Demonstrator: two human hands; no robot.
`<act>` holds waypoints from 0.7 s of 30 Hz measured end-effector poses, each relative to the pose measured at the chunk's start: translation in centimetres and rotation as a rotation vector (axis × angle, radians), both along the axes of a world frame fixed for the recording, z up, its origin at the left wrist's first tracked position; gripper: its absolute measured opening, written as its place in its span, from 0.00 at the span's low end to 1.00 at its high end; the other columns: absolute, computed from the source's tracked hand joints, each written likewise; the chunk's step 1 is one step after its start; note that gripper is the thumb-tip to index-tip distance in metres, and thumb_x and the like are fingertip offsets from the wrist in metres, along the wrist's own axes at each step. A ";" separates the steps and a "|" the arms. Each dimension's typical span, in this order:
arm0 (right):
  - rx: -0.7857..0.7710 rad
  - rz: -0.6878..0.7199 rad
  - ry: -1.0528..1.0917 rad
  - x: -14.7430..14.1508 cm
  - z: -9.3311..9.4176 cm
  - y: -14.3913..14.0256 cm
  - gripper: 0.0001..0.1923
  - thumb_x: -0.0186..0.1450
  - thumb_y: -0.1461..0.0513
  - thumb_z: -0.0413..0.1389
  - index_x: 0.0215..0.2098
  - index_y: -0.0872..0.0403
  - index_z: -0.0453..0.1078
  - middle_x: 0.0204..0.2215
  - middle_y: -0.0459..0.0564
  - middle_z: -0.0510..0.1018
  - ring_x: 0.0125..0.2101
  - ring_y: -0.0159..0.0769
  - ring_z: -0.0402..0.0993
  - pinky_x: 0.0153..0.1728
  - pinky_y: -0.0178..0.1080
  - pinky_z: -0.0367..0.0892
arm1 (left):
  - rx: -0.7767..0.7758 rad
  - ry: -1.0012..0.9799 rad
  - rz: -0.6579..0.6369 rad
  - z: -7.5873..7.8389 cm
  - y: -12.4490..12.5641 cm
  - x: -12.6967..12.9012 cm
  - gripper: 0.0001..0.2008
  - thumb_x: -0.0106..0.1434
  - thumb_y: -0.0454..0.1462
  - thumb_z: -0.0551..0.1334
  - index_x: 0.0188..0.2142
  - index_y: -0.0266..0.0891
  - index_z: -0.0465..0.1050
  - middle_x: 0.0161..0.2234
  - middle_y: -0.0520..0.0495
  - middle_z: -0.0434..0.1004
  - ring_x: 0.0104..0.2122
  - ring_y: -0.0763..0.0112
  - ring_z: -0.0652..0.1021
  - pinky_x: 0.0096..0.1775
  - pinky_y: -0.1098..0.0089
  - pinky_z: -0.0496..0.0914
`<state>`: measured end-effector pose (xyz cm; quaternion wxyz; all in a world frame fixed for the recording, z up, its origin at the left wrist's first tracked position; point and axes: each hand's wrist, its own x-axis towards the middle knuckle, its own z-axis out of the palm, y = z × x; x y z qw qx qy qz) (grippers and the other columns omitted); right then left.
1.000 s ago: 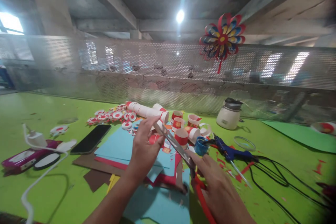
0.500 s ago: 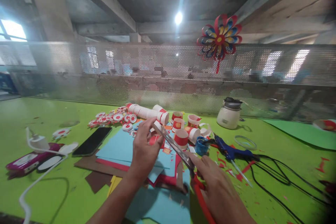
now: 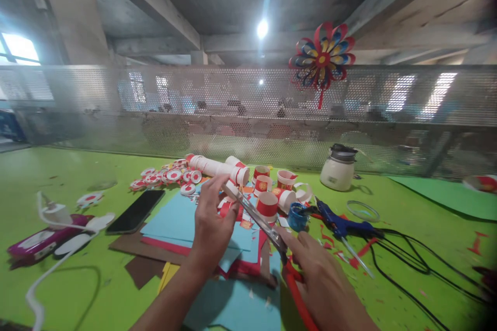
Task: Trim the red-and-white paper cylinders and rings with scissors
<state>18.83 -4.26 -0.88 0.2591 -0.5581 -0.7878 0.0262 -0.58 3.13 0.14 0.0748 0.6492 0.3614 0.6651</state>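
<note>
Your right grip [image 3: 320, 271] clasped the scissors [image 3: 275, 237] by their handles [image 3: 298, 295], seemingly for leverage | your left grip [image 3: 214, 222] pinched a white strip [image 3: 230, 188] at the blades [image 3: 258, 215], likely to steady it | strip hung over blue paper [image 3: 171, 216]

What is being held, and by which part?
Right hand: scissors, by the red handles. Left hand: apparently a pale paper piece; its gripped part is unclear.

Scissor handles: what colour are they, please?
The scissor handles are red; the head view shows this best.
</note>
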 end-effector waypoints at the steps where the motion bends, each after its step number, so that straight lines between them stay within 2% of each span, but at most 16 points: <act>1: -0.010 0.009 0.006 0.0 0.0 0.0 0.26 0.60 0.63 0.49 0.57 0.49 0.62 0.38 0.55 0.72 0.38 0.45 0.71 0.37 0.46 0.68 | 0.038 0.030 0.039 0.0 0.0 0.0 0.24 0.56 0.30 0.60 0.53 0.43 0.63 0.52 0.43 0.63 0.54 0.61 0.65 0.51 0.60 0.67; 3: -0.027 0.024 0.013 0.1 0.1 0.0 0.25 0.61 0.63 0.49 0.57 0.49 0.62 0.38 0.54 0.73 0.39 0.44 0.71 0.37 0.45 0.68 | 0.080 0.068 0.084 0.1 0.1 -0.1 0.24 0.56 0.30 0.60 0.53 0.42 0.62 0.51 0.42 0.64 0.53 0.61 0.66 0.51 0.59 0.67; 8: -0.021 0.008 0.002 0.1 0.1 0.0 0.24 0.62 0.60 0.49 0.56 0.49 0.62 0.38 0.55 0.72 0.39 0.45 0.70 0.37 0.46 0.68 | 0.095 0.106 0.104 0.1 -0.1 -0.2 0.25 0.57 0.30 0.60 0.54 0.42 0.61 0.51 0.42 0.64 0.52 0.62 0.67 0.49 0.61 0.69; 16: 0.067 -0.055 -0.105 0.3 0.0 -0.1 0.27 0.58 0.67 0.50 0.56 0.50 0.62 0.35 0.53 0.71 0.36 0.44 0.70 0.35 0.45 0.68 | 0.167 0.214 0.194 0.2 -0.3 -0.1 0.26 0.57 0.28 0.59 0.55 0.42 0.61 0.51 0.42 0.64 0.53 0.61 0.66 0.51 0.57 0.67; 21: 0.119 -0.069 -0.162 0.4 0.1 -0.2 0.26 0.59 0.67 0.51 0.55 0.52 0.63 0.34 0.54 0.70 0.34 0.43 0.70 0.34 0.45 0.68 | 0.154 0.231 0.190 0.1 -0.2 -0.1 0.27 0.57 0.27 0.58 0.56 0.43 0.61 0.51 0.42 0.65 0.52 0.61 0.67 0.51 0.58 0.68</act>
